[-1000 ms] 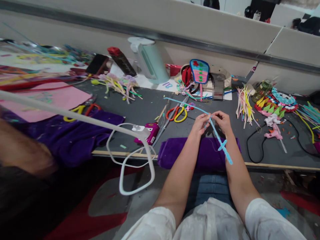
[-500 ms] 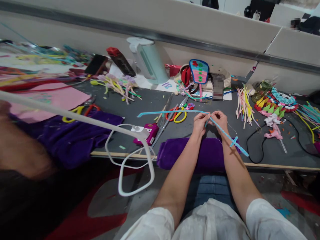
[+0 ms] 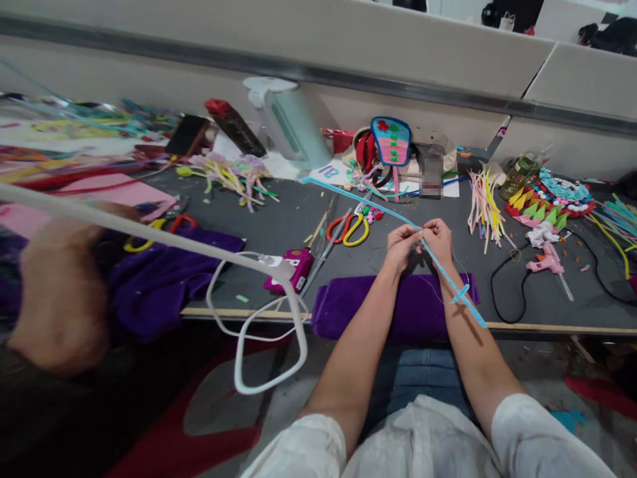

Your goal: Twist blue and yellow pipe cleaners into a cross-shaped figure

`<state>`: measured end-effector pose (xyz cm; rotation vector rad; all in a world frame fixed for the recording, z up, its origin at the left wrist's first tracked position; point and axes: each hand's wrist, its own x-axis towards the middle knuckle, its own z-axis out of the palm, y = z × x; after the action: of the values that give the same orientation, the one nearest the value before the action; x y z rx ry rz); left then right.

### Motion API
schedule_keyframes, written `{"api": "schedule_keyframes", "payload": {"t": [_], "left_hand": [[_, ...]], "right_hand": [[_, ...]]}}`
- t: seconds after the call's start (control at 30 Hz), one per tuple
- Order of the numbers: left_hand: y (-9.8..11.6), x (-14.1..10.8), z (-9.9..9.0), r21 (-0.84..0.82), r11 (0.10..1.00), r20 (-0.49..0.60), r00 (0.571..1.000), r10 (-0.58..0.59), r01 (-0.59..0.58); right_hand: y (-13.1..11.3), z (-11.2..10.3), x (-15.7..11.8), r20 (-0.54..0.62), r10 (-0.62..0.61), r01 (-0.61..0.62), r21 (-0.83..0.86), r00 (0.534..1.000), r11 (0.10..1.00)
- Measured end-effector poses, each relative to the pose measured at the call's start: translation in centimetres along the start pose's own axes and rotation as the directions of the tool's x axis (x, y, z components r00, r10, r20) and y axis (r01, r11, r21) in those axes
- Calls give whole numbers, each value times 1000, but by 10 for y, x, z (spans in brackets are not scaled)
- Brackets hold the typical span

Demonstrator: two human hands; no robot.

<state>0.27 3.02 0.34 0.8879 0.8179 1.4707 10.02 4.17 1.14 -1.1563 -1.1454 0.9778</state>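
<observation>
Both my hands are closed in a pinch on a light-blue pipe cleaner point(image 3: 358, 198), close together near its middle. My left hand point(image 3: 402, 247) grips it from the left, and my right hand point(image 3: 438, 238) meets it from the right. One end stretches out to the upper left; the other slants down over my right forearm and carries a small crosspiece. A thin pale thread or wire hangs beside my right hand. Below my wrists lies a folded purple cloth point(image 3: 343, 309) at the table's front edge. Yellow-and-red-handled scissors point(image 3: 355, 229) rest left of my hands.
A magenta power strip point(image 3: 293, 269) with a white cable lies to the left. Another person's arm point(image 3: 64, 285) is at far left. At right are a pink glue gun point(image 3: 546, 260), a bundle of pipe cleaners point(image 3: 485, 206) and a jar point(image 3: 520, 176). A pale-green kettle point(image 3: 298, 126) stands behind.
The pipe cleaner's left end has swung upward, away from me, while its crosspiece end has dipped slightly. The other person's arm has moved right over the table.
</observation>
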Motion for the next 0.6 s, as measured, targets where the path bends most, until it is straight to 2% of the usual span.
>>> {"api": "schedule_keyframes", "payload": {"t": [0.1, 0.2, 0.27, 0.43, 0.6], "left_hand": [[0, 1, -2, -18, 1000, -7, 1000, -1, 1], [1, 4, -6, -88, 996, -55, 998, -18, 13], [2, 5, -8, -131, 990, -69, 996, -62, 53], [3, 5, -12, -158, 974, -43, 984, -172, 163], [6, 4, -12, -143, 970, -37, 978, -205, 198]], "right_hand": [[-4, -2, -1, 53, 32, -36, 66, 998, 997], [-10, -7, -1, 210, 79, -121, 196, 975, 973], [-12, -11, 0, 276, 103, -177, 260, 956, 949], [-8, -20, 6, 200, 199, -259, 345, 959, 902], [-5, -21, 8, 179, 248, -294, 314, 952, 903]]}}
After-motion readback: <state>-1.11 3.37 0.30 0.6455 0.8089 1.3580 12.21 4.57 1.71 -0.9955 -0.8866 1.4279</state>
